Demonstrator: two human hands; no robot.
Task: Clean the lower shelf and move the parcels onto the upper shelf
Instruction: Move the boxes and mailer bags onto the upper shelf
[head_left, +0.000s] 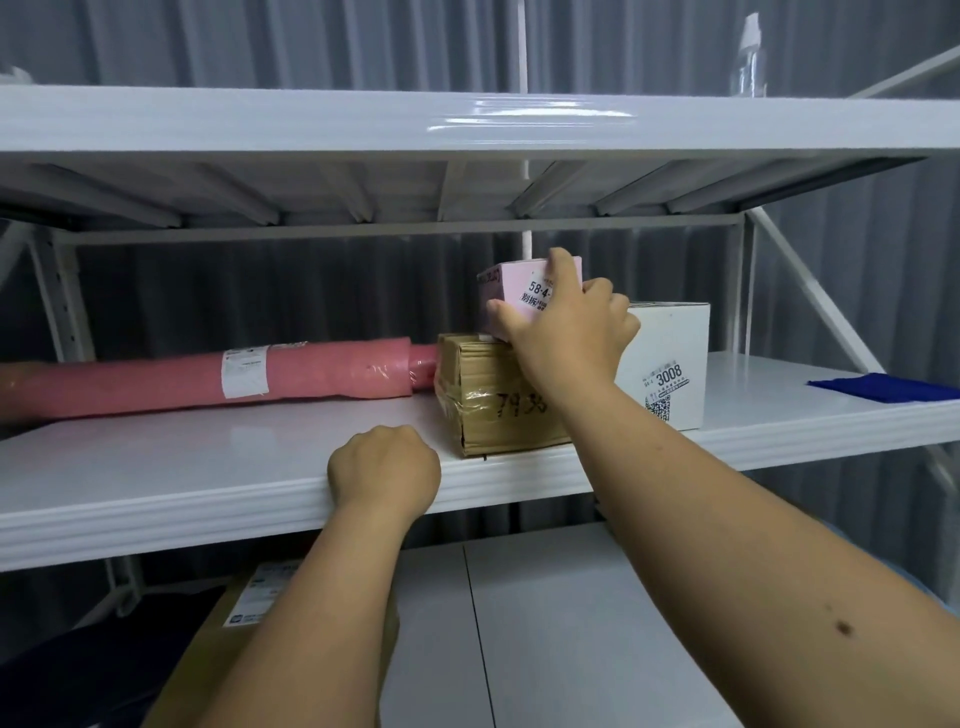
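Observation:
A small pink box (511, 283) with a white label stands on top of a taped brown carton (493, 400) on the lower shelf (208, 467). My right hand (566, 332) grips the pink box, thumb on its left side and fingers over its top. Right of it stands a white box (670, 364) marked 3008. A long pink wrapped roll (234, 376) lies along the back left. My left hand (384, 470) rests on the shelf's front edge with its fingers curled over the lip. The upper shelf (311, 122) above looks bare across its middle.
A blue cloth (883, 387) lies at the right end of the lower shelf. A clear spray bottle (750, 57) stands on the upper shelf at right. Below the lower shelf sit a brown labelled carton (249, 613) and a grey surface (571, 623). Diagonal white braces flank the frame.

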